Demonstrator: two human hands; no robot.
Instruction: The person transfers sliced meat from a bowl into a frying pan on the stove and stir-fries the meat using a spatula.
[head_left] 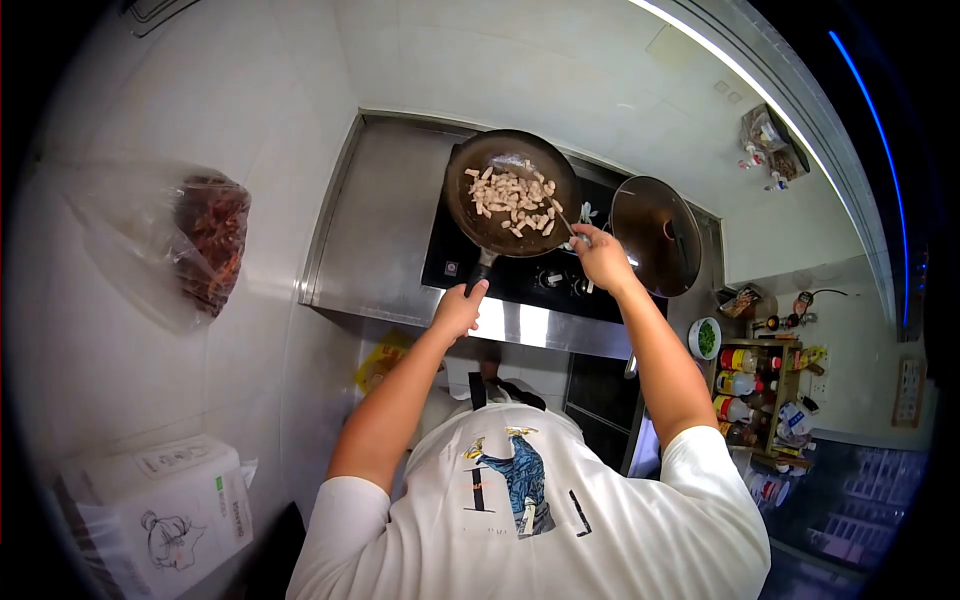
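Observation:
My left hand (459, 311) is wrapped round the black handle of a frying pan (470, 226), which sits over the left side of the black gas stove (520, 285). Pale pieces of meat (508, 197) lie across the middle of the pan. My right hand (603, 258) grips the end of a thin metal utensil (563, 217), its far end among the meat at the pan's right side. Whether that end is a spatula or a spoon is hidden by the meat. To the right of my right hand stands a dark, lidded wok (655, 237).
A steel counter (375, 215) extends left of the stove. On the right are a bowl of chopped greens (705, 338) and a rack of several bottles (740, 384). A plastic bag with dark red contents (212, 245) hangs on the left wall, above a tissue pack (165, 515).

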